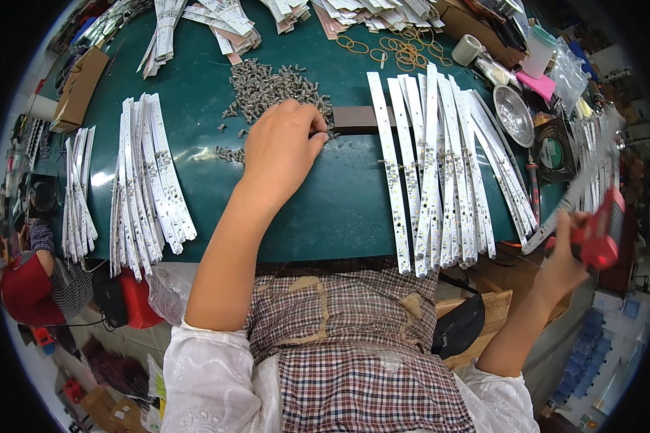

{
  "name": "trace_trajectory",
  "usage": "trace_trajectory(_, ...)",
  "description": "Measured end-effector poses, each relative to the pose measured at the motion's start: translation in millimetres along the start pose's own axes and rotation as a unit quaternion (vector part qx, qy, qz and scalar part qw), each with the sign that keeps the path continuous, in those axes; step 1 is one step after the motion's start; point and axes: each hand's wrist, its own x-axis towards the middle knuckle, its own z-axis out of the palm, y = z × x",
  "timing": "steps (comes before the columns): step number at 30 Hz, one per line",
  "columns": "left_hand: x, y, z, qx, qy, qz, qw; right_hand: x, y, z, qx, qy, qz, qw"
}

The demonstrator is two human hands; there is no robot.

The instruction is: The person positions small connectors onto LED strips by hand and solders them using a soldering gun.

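My left hand (pixel 282 144) reaches over the green table with its fingers closed, thumb and forefinger pinched at the right edge of a pile of small grey connector-like pieces (pixel 267 85). What the fingertips hold, if anything, is hidden. Beside them lies a dark brown block (pixel 354 120). Off the table's right side, my right hand (pixel 562 268) is closed round a red and black gun-shaped tool (pixel 605 232), blurred by motion. A long white LED strip (pixel 574 189), also smeared, rises from the same hand. Nearest to it on the table, many white LED strips (pixel 440 169) lie fanned out.
Further bundles of LED strips lie at left (pixel 141 180) and far left (pixel 79 191). Rubber bands (pixel 408 50) and a tape roll (pixel 467 50) are at the back. A metal bowl (pixel 513 115) stands right; another person's arm (pixel 45 256) shows at left.
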Motion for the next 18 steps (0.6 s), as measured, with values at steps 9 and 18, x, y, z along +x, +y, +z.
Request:
trace_trajectory(9, -2, -2, -14, 0.049, -0.035, 0.027, 0.998, -22, -50, -38, 0.228, 0.032, 0.108, 0.967)
trace_trajectory(18, -5, 3, -3, 0.027, 0.009, 0.045, 0.999, -58, -71, -22, 0.243, -0.031, 0.149, 0.958)
